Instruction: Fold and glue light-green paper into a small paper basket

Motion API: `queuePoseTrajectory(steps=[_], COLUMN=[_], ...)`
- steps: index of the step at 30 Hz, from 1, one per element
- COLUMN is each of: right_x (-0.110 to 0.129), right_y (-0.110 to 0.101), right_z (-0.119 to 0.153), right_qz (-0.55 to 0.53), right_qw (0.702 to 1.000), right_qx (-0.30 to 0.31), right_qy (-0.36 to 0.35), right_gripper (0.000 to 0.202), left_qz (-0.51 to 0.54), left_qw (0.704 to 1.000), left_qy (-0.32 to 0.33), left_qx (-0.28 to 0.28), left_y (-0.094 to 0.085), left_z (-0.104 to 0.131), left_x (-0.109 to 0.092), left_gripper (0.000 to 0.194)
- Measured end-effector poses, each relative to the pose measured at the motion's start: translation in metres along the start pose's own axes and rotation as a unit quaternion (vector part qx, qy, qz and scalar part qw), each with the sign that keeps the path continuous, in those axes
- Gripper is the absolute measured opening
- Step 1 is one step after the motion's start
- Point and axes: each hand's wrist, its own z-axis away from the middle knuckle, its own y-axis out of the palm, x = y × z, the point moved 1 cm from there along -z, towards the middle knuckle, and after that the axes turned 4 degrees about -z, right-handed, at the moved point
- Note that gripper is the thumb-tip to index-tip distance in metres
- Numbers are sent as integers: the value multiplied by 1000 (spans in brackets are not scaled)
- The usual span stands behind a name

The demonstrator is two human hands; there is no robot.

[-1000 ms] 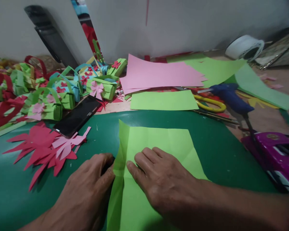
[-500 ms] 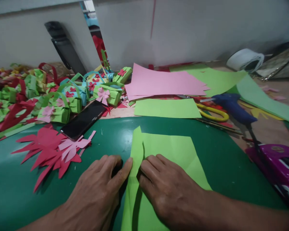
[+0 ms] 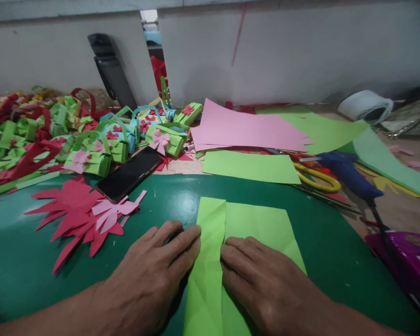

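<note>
While left hand (image 3: 154, 270) holds fingers together against folded edge of green sheet (image 3: 259, 221), right hand (image 3: 262, 280) curls fingers at free edge of flap (image 3: 210, 256); whether either pinches, cannot tell. Sheet lies on dark green surface (image 3: 329, 247): align flap's edge straight, press crease evenly towards far corners. Loose green rectangle (image 3: 250, 166) beyond lies apart from fold.

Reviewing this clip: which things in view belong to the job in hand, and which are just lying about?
In use now:
light-green sheet, left side folded over
left hand, at the fold
right hand, at the flap's free edge
dark-green work surface, underneath

Apparently just lying about:
black phone
red cutouts
pink sheets
blue glue gun
white roll
</note>
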Motion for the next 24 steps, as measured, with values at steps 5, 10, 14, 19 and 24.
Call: queuePoseTrajectory(steps=[5,10,14,19,24], right_x=[-7,-11,-13,-17,-22], right_y=[-5,-9,-13,-15,-24], right_z=[4,6,2,-7,-17], right_qz=[26,-19,-82,-134,-241], right_qw=[998,999,996,980,941], right_qx=[-49,-50,-40,-29,12], right_qy=[-31,-10,22,145,238], right_gripper=[32,29,29,17,27], left_qz=[28,77,95,86,66], left_qw=[999,996,995,996,997], left_qy=[26,38,29,31,27], left_qx=[-10,-28,-6,9,2], left_y=[-5,-11,-15,-15,-17], left_z=[3,5,4,5,7], left_x=[4,4,4,3,3], left_gripper=[44,39,46,41,38])
